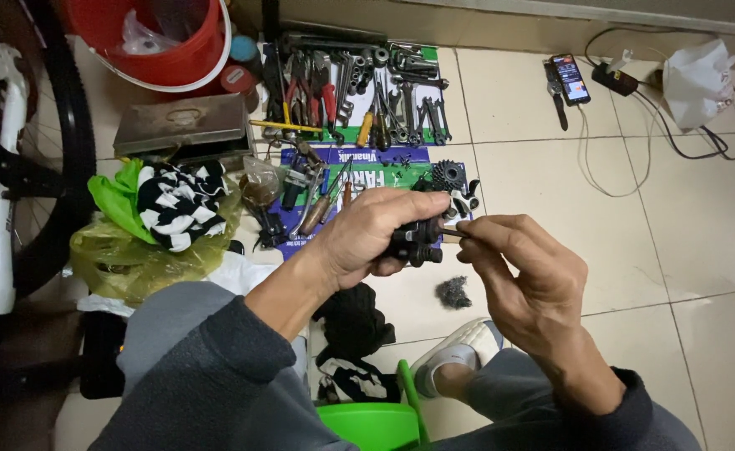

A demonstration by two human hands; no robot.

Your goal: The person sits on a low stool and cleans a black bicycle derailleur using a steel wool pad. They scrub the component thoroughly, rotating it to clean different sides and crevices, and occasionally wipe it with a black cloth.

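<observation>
Left hand (376, 238) is wrapped tight round a black part (418, 242), fingers curled over its top, holding it above the floor tiles (702, 276) in the middle of the view. The part's long axis runs roughly level, left to right, its free end pointing at the right hand (518, 271). That hand pinches a thin stick (453, 236) between thumb and fingertips, closed on it; the stick lies along the same line, tip aimed left into the part. What the part is exactly, hard to tell, the fingers hide most of it.

Counting around them: one grey wad (453, 292) on the tile just below the hands, one black rag (352, 321) beside the knee, one white shoe (459, 355). Behind the hands, one blue-green sheet (367, 159) carries a spread of wrenches and pliers (359, 88), too many and too overlapped to count, plus one toothed cog (448, 175). One red bucket (163, 38) top left, one grey metal box (182, 125) below it, one yellow-green bag (138, 250) with a black-and-white cloth (179, 205) on it. One bicycle wheel (67, 125) at the left edge. One phone (570, 78) far right, well apart, and one green tub (372, 426) at the bottom.
</observation>
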